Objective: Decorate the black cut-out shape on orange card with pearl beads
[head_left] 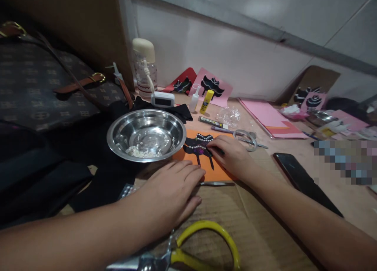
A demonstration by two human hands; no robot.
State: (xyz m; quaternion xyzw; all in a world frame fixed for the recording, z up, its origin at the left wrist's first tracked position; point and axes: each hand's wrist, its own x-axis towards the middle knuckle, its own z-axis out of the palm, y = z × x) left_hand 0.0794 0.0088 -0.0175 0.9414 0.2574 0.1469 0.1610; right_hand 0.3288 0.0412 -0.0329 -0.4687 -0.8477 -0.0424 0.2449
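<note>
An orange card [182, 156] lies on brown cardboard, bearing a black pagoda-like cutout [193, 144] trimmed with rows of pearly beads. My left hand [176, 186] rests flat over the card's lower left edge, fingers extended and holding nothing visible. At the cutout's right side, my right hand [231, 153] has its thumb and fingertips together; anything between them is too small to make out. Tweezers [218, 184] lie along the card's lower edge. A steel bowl [147, 135] with small clear and white beads stands behind my left hand.
Yellow-handled scissors [210, 243] lie in front. A phone [306, 182] is right of my right forearm. Behind are a glue stick [206, 101], a glue bottle [194, 100], a drinking bottle [145, 68] and pink sheets [265, 116]. A patterned bag [44, 82] stands left.
</note>
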